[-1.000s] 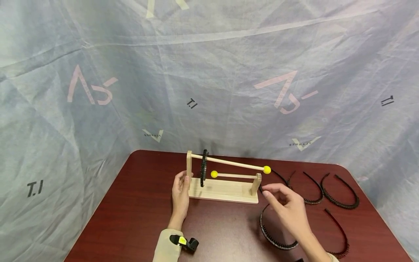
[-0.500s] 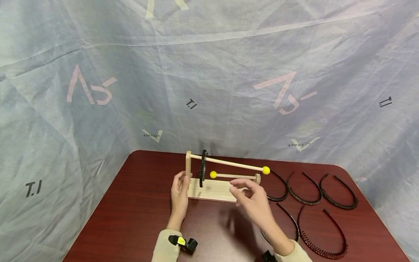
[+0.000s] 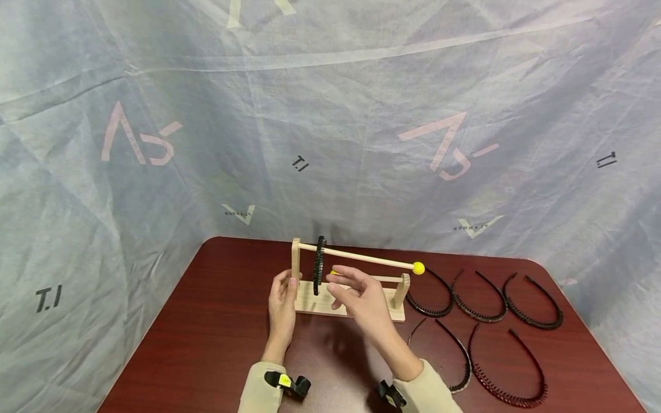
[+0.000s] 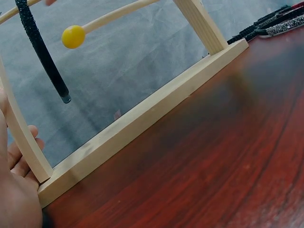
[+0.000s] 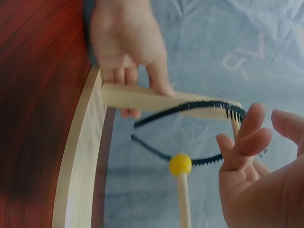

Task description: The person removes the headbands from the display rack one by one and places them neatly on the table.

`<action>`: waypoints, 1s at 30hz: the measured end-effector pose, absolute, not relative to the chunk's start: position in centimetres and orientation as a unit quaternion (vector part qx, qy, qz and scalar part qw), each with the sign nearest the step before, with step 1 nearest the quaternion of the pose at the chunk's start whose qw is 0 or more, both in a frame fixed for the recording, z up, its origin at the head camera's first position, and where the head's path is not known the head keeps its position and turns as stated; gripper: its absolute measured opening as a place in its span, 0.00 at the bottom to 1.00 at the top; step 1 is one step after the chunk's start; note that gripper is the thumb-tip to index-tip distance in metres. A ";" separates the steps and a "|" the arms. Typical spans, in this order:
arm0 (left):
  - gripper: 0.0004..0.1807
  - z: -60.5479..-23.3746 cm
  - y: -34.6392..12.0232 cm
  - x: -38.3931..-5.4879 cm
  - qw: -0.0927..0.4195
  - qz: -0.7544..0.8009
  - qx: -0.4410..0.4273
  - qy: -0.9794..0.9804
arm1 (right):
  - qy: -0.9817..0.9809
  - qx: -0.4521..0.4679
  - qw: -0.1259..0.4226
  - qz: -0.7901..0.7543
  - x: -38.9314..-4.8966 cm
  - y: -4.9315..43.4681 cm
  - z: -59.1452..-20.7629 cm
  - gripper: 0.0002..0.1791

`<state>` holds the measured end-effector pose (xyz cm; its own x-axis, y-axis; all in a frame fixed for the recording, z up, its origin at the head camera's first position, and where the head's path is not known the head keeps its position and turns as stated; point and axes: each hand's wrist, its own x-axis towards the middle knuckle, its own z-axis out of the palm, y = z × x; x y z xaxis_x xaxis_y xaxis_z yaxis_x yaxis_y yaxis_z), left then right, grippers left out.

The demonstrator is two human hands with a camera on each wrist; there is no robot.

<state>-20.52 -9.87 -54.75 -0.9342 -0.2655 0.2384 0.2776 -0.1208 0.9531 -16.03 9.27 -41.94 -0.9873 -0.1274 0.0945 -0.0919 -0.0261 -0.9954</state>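
Note:
A wooden stand (image 3: 308,306) has two uprights and two horizontal rods tipped with yellow balls. My left hand (image 3: 282,304) grips its tall left upright (image 3: 296,259), thumb on one side and fingers on the other, as the right wrist view also shows. A black toothed headband (image 3: 318,267) hangs from the upper rod (image 3: 369,257), near that upright. My right hand (image 3: 368,301) hovers just right of this headband, in front of the lower rod, fingers loosely bent and holding nothing. In the right wrist view its fingertips are close to the headband's toothed top (image 5: 209,104); contact is unclear.
Several toothed headbands lie on the dark red table (image 3: 201,332) to the right, among them a black one (image 3: 436,314) and a reddish one (image 3: 508,397). The upper rod's yellow ball (image 3: 419,268) juts out at right. A grey printed cloth (image 3: 351,143) hangs behind.
My right hand has moved left from beside the short right upright to the hanging headband. My left hand stays on the tall upright, and the stand keeps its place.

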 end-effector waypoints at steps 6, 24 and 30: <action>0.18 -54.7 -9.7 -20.5 0.177 -0.747 -0.006 -0.641 | 0.652 -0.067 0.042 -0.754 -16.8 7.8 -41.7 0.27; 0.18 -54.7 -9.8 -20.4 0.184 -0.742 0.002 -0.644 | 0.580 -0.060 0.064 -0.810 -17.5 5.6 -41.4 0.25; 0.17 -54.8 -9.9 -20.4 0.188 -0.747 -0.003 -0.638 | 0.610 -0.075 0.022 -0.789 -17.5 5.8 -41.6 0.17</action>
<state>-20.44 -9.90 -54.78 -0.9297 -0.2760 0.2441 0.2841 -0.1150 0.9519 -17.45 5.77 -41.64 -0.9879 -0.1261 0.0905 -0.0558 -0.2559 -0.9651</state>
